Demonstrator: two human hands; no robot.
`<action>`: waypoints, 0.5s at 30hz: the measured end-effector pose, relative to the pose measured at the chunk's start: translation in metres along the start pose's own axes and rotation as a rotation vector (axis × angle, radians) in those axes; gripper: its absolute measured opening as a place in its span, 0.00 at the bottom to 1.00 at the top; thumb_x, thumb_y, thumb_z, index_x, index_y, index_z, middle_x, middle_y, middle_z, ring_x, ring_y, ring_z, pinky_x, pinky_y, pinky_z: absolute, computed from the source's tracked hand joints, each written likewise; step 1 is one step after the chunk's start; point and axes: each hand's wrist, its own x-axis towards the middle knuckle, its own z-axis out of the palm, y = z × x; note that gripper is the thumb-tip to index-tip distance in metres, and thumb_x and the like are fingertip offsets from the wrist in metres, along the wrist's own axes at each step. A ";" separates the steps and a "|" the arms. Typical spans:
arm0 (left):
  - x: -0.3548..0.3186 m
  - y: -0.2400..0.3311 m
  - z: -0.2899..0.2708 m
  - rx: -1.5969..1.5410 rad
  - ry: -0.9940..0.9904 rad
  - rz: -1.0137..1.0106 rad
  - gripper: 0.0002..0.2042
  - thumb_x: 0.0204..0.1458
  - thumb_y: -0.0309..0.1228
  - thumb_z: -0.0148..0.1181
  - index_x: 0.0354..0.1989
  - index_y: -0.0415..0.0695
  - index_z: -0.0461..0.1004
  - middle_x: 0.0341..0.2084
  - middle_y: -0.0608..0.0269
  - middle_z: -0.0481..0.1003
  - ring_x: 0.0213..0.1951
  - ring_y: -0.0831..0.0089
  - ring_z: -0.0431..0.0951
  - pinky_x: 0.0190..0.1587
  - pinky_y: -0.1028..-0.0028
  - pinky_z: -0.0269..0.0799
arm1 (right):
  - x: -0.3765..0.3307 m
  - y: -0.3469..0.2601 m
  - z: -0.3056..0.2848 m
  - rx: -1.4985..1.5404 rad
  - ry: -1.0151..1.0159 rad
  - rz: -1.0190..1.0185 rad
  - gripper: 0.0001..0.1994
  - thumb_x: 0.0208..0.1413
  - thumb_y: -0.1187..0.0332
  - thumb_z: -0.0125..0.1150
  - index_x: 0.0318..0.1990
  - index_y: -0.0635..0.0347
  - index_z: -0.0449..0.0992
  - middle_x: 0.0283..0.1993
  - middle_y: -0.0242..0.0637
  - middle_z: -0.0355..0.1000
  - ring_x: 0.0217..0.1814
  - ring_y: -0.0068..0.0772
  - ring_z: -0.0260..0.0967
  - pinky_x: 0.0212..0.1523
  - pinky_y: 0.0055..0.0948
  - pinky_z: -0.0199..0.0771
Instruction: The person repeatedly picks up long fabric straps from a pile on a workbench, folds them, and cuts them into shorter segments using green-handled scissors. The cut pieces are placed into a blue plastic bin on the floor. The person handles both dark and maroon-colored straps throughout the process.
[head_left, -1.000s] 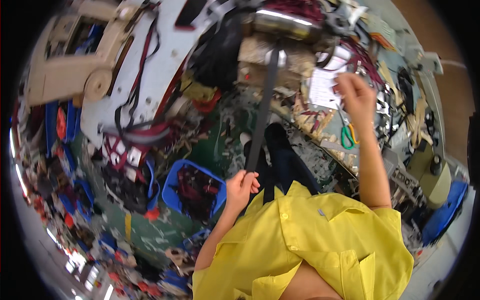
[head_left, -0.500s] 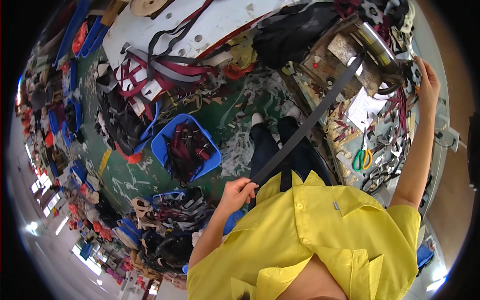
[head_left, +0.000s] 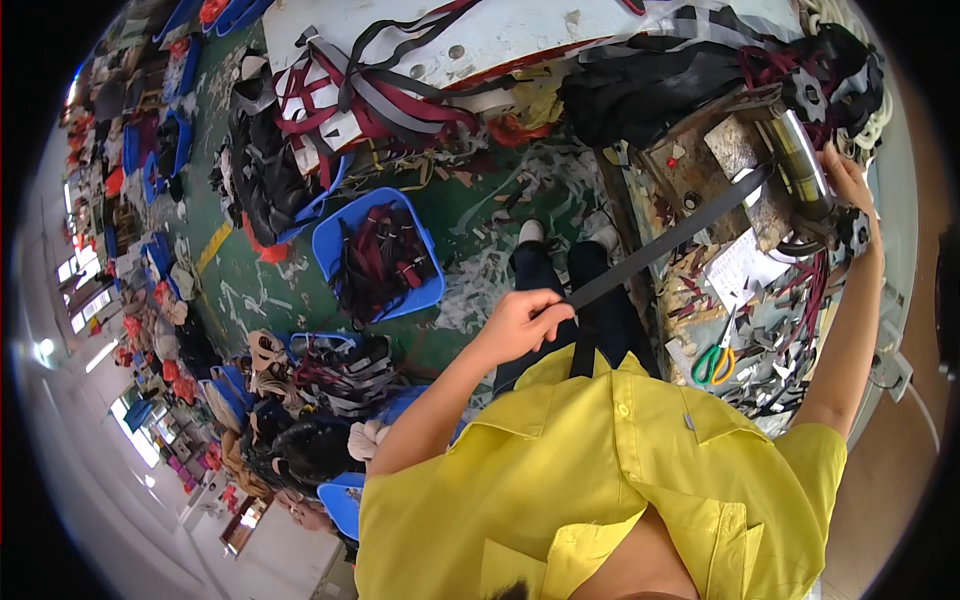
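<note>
My left hand (head_left: 527, 326) is closed around the near end of a dark grey webbing strap (head_left: 668, 240), in front of my body. Stretched taut, the strap slants up to the right into a small bench machine with a shiny metal cylinder (head_left: 800, 165). My right hand (head_left: 852, 190) is at the right side of that cylinder, fingers extended along it, just above a dark star-shaped knob (head_left: 856, 234). Its fingertips are partly hard to make out. Scissors with green and yellow handles (head_left: 714, 364) lie on the bench below the machine, near a white sheet of paper (head_left: 738, 268).
A blue bin (head_left: 436, 290) of maroon and black straps stands on the green floor to the left. Straps hang over a white table (head_left: 540, 38) ahead. A black heap of material (head_left: 640, 95) lies beside the machine. Scraps litter the bench and floor.
My left hand has moved up and towards the machine with the strap, and the stretch between them is shorter. My right hand has shifted from beside the star-shaped knob to above it, along the cylinder.
</note>
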 end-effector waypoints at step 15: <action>0.134 0.105 0.091 -0.302 -0.117 0.385 0.12 0.55 0.33 0.54 0.28 0.35 0.74 0.12 0.67 0.69 0.11 0.85 0.65 0.14 0.82 0.59 | 0.018 -0.012 0.022 0.128 -0.037 0.029 0.22 0.58 0.51 0.52 0.48 0.63 0.71 0.39 0.30 0.71 0.37 0.18 0.64 0.38 0.20 0.65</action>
